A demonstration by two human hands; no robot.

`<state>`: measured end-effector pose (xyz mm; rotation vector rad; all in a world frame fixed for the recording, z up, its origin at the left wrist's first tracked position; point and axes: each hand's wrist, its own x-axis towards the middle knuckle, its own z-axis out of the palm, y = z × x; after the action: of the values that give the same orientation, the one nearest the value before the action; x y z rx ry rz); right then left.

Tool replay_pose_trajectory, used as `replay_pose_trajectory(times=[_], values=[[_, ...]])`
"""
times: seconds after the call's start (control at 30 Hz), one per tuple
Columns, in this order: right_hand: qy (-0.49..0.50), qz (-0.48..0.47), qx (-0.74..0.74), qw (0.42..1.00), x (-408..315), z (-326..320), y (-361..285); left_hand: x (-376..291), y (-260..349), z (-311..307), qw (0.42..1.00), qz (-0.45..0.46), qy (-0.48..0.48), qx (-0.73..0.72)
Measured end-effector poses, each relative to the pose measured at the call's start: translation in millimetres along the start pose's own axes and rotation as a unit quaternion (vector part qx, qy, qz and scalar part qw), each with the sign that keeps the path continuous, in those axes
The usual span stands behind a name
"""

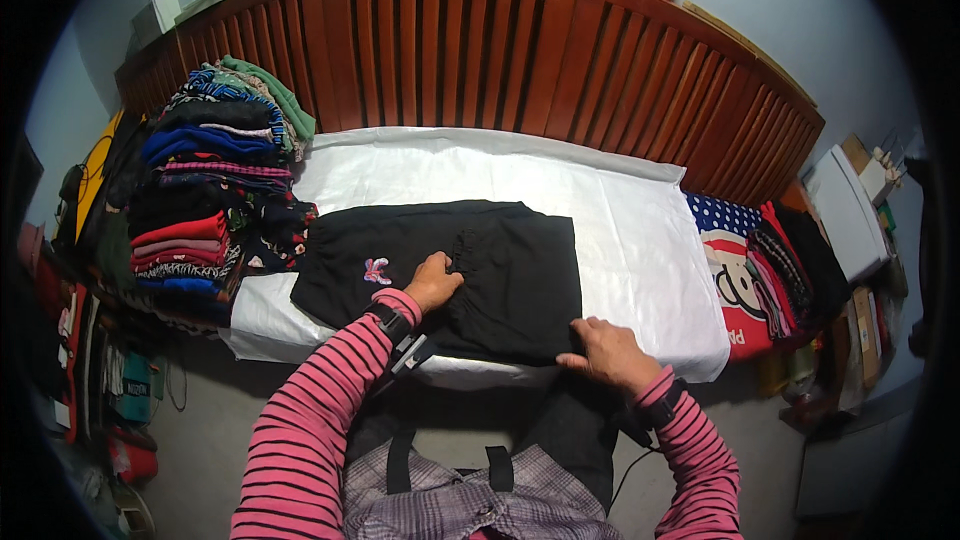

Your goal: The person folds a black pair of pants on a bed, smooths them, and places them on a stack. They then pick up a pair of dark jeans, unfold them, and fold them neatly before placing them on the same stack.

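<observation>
A black cloth garment (517,277), partly folded over itself, lies on a white sheet (630,240). It has a gathered band across its middle and a small pink and blue embroidered patch near its left end. My left hand (436,281) is on the garment at the gathered band, fingers curled down onto the cloth; whether it pinches the fabric is hard to tell. At the garment's lower right corner is my right hand (604,349), its thumb and fingertips spread along the edge.
A tall stack of folded clothes (217,172) stands at the left. A smaller folded pile (780,270) lies at the right on a patterned cover (731,292). Behind the sheet rises a slatted wooden headboard (465,45). A white box-like object (847,210) stands at far right.
</observation>
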<state>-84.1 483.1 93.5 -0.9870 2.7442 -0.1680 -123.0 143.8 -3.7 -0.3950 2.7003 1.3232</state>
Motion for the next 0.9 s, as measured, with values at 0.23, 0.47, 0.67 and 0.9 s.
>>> replay_pose_trajectory(times=[0.23,0.47,0.67,0.9], values=[[0.137,-0.086,0.049,0.986,52,-6,-23,-1,0,-1,1.0,0.026,-0.004,0.011],[-0.081,-0.015,-0.017,0.996,110,27,-29,-3,-28,-44,0.991,0.074,0.046,0.1],[-0.075,-0.021,-0.017,0.997,113,32,-26,-32,-88,-147,0.935,-0.035,0.172,0.308],[0.039,-0.044,0.018,0.998,98,24,-14,-58,-132,-164,0.936,-0.141,0.16,0.281]])
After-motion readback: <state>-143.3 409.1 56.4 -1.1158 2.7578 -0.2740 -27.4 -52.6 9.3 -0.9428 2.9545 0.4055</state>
